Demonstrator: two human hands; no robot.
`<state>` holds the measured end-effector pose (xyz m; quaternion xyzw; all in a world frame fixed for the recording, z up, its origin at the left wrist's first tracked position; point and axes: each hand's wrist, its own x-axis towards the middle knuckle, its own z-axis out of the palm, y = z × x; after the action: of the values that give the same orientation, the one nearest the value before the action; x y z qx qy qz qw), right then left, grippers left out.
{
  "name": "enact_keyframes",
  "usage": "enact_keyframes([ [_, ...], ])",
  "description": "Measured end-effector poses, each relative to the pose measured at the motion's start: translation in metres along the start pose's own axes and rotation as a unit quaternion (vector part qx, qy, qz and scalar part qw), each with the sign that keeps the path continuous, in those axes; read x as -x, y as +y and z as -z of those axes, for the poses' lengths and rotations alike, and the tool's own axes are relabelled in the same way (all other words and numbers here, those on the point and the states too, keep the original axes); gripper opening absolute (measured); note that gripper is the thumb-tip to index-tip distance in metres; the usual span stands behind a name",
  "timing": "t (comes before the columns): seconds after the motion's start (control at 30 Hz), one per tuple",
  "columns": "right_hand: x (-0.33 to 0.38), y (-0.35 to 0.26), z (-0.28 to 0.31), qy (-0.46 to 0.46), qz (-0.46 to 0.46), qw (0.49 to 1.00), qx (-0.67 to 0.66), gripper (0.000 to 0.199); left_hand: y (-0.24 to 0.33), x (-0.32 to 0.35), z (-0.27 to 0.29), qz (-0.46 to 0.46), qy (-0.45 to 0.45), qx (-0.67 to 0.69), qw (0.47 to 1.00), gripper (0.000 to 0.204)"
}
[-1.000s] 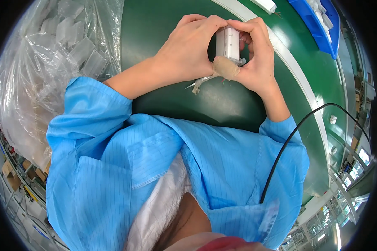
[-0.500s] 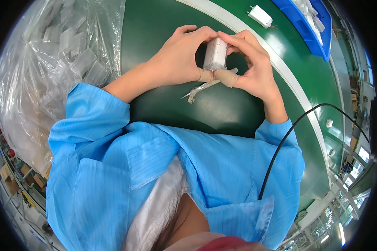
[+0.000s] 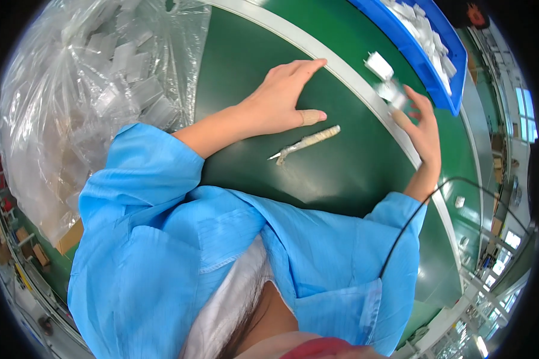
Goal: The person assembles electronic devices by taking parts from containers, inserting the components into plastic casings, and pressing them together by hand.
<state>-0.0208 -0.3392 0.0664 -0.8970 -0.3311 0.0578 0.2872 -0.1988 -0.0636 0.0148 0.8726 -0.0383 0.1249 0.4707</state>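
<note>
My right hand (image 3: 422, 131) reaches out over the far side of the bench, its thumb and fingers around one end of a white plug-in adapter case (image 3: 391, 94), which is smeared by motion. Just beyond it lies another white adapter case (image 3: 379, 66) with small prongs at one end. My left hand (image 3: 284, 99) holds nothing; its fingers are stretched out and the thumb, wrapped in tan tape, stands apart. Below that hand, a thin pointed tool (image 3: 310, 142) with a tape-wrapped handle rests on the dark green mat (image 3: 251, 179).
A big clear plastic bag (image 3: 48, 125) full of translucent sleeve-like pieces stands at the left. At the upper right, a blue bin (image 3: 395, 45) holds several white pieces. A pale curved rail (image 3: 353, 84) crosses the bench. A black cable (image 3: 413, 221) arches past my right sleeve.
My hands have parted: the right one has carried the white adapter case away to the far right across the rail. My left hand has let go of it. The pointed tool stays on the mat.
</note>
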Motion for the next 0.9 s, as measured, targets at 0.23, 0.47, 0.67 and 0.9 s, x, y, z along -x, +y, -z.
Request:
enact_keyframes([
  [0.23, -0.025, -0.022, -0.026, -0.034, -0.249, 0.968, -0.014, 0.05, 0.009, -0.012, 0.022, -0.102, 0.08, -0.063, 0.99, 0.041],
  [0.47, -0.1, 0.024, -0.047, 0.096, -0.155, 0.96, 0.211, 0.069, -0.016, 0.0, 0.152, 0.053, 0.22, -0.393, 0.891, 0.022],
  [0.67, -0.144, 0.021, -0.025, -0.061, -0.153, 0.958, 0.233, 0.08, -0.053, 0.022, 0.246, 0.21, 0.076, -0.433, 0.874, 0.055],
  [0.9, -0.157, 0.037, -0.025, -0.015, -0.186, 0.973, 0.134, 0.066, -0.037, 0.008, 0.187, 0.147, 0.127, -0.429, 0.882, 0.046],
])
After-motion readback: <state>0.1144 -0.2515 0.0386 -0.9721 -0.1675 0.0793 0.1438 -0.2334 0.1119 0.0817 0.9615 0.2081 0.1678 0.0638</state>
